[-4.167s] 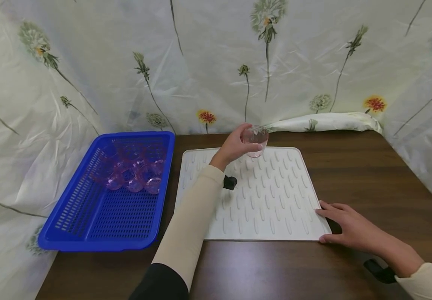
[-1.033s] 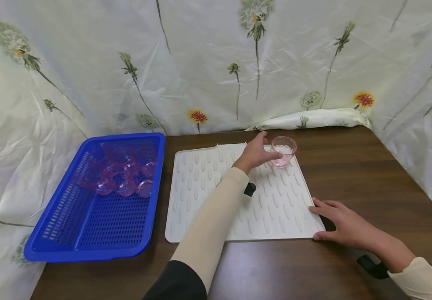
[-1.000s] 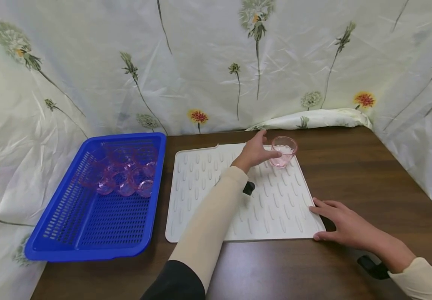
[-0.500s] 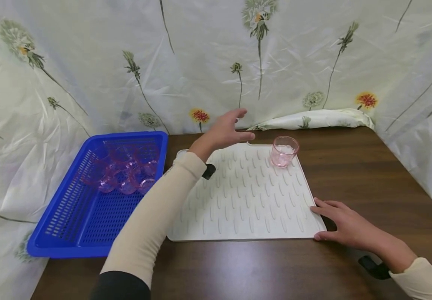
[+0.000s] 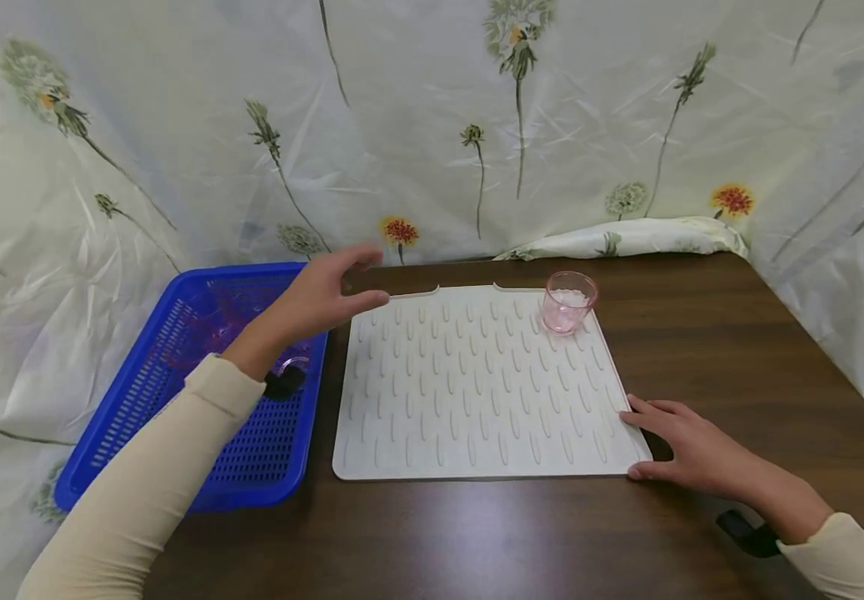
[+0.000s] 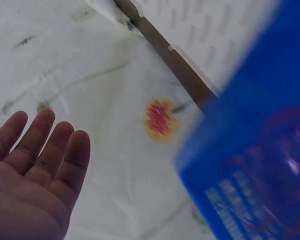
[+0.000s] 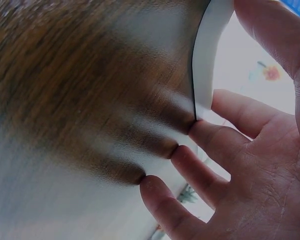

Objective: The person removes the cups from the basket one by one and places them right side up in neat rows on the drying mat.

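My left hand (image 5: 312, 300) is in the air over the right rim of a blue plastic basket (image 5: 259, 492), fingers spread and holding nothing. Pink see-through glasses (image 5: 217, 333) lie in the basket, partly hidden by that hand and forearm. In the left wrist view the left palm (image 6: 30, 195) is bare beside the blurred basket (image 6: 269, 85). A pink glass (image 5: 568, 304) stands upright on the white ridged mat (image 5: 469, 392) at its far right corner. My right hand (image 5: 690, 450) rests at the mat's near right corner, its fingertips (image 7: 177, 150) on the table and at the mat's edge.
The brown wooden table (image 5: 739, 333) carries the basket at left and the mat in the middle. A flowered sheet (image 5: 417, 125) hangs behind and along both sides, with a rolled fold (image 5: 649, 239) lying at the table's back edge.
My left hand set the pink glass on the mat's far right corner, let go, and swung left to the basket. My right hand has stayed at the mat's corner.
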`<state>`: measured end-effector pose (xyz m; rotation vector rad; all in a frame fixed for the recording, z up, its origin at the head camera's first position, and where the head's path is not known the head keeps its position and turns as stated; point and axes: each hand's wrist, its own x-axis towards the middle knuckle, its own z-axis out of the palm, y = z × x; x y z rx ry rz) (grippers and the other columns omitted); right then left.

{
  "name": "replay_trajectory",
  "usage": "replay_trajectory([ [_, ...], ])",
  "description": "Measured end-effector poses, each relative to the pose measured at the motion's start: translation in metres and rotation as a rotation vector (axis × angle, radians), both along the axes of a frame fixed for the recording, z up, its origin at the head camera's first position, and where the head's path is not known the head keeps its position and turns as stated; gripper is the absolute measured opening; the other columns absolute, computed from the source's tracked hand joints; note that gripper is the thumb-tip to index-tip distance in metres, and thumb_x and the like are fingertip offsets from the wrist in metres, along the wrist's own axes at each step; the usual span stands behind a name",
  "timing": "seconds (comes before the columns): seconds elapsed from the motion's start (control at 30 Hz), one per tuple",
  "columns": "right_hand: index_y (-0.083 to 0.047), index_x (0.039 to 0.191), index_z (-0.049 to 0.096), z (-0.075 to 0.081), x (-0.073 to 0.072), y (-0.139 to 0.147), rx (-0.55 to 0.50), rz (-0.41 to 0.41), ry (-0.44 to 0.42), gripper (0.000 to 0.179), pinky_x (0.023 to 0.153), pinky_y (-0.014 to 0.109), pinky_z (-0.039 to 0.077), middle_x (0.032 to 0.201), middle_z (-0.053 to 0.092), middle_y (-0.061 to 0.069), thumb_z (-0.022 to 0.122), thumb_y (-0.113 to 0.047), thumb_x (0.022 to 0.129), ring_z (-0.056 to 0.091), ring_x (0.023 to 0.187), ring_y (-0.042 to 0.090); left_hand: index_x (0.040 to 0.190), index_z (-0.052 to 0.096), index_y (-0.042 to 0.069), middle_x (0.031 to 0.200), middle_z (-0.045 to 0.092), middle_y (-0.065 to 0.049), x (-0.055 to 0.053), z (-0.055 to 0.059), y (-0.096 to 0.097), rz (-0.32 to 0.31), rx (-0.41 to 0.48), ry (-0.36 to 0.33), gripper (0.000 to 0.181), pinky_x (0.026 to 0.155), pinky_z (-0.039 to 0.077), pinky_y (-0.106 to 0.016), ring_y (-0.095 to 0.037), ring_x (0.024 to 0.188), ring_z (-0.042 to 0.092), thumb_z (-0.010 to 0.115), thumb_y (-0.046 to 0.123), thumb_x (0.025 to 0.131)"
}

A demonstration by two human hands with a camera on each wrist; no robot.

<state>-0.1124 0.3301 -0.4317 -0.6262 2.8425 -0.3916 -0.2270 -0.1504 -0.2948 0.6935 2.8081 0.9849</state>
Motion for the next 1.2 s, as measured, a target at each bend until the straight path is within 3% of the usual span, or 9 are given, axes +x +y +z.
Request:
replay_trajectory([
  [0.23,-0.004,0.137,0.059,0.000,-0.001,-0.002,0.017,-0.012,-0.018,0.083,0.095,0.061,0.048,0.149,0.046,0.028,0.081,-0.052,0.073,0.048,0.127,0.046,0.148,0.044,0.017,0.150,0.050,-0.009,0.023,-0.013,-0.068,0.135,0.018,-0.050,0.061,0.106,0.046,-0.051,-0.032,0.137,0.049,0.064,0.041,0.096],
  [0.53,-0.004,0.135,0.061,-0.002,0.001,-0.004,0.000,0.009,0.007,0.081,0.093,0.059,0.049,0.147,0.048,0.029,0.082,-0.051,0.073,0.050,0.125,0.045,0.146,0.045,0.009,0.147,0.051,-0.019,0.043,-0.019,-0.115,0.220,-0.015,-0.020,0.059,0.102,0.048,-0.057,-0.039,0.129,0.054,0.062,0.037,0.097],
  [0.93,-0.004,0.137,0.059,0.000,-0.001,-0.001,0.003,-0.012,-0.022,0.083,0.094,0.061,0.048,0.148,0.046,0.029,0.080,-0.053,0.073,0.047,0.127,0.045,0.148,0.038,-0.001,0.146,0.046,-0.029,0.048,-0.041,-0.171,0.324,-0.044,-0.029,0.063,0.103,0.043,-0.061,-0.047,0.132,0.046,0.062,0.030,0.098],
  [1.2,-0.003,0.137,0.059,-0.001,-0.003,-0.002,-0.001,-0.006,-0.020,0.085,0.094,0.061,0.048,0.148,0.046,0.029,0.079,-0.055,0.073,0.047,0.126,0.045,0.146,0.034,-0.009,0.145,0.042,-0.036,0.049,-0.047,-0.193,0.398,-0.122,-0.053,0.064,0.105,0.039,-0.065,-0.053,0.132,0.042,0.061,0.023,0.098],
])
